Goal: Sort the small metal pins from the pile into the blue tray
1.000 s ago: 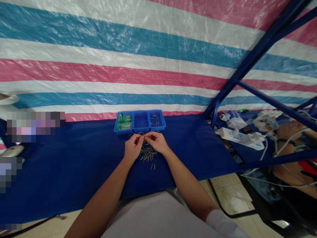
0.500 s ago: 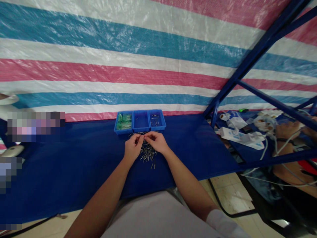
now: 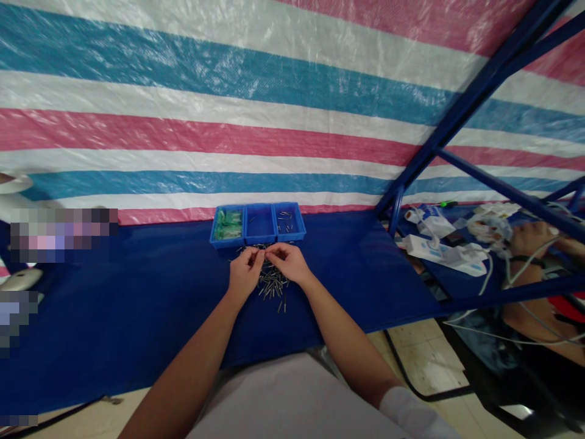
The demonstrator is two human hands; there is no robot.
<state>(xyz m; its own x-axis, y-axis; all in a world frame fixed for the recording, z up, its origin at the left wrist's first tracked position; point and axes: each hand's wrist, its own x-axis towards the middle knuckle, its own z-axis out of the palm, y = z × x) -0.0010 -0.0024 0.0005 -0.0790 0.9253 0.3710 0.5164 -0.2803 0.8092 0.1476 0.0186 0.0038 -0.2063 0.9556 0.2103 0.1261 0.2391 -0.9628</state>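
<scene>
Over a pile of small metal pins on the blue table, my left hand and my right hand meet fingertip to fingertip. Both are closed in a pinch; whatever they hold is too small to make out. Just beyond them stands a blue three-part tray. Its left compartment holds green packets, the middle one has a tiny piece in it, and the right one holds several small metal pins.
A striped plastic sheet hangs behind the blue table. On the right are a blue metal frame, a white power strip with cables, plastic bags and another person's arm. A pale rounded object lies at far left.
</scene>
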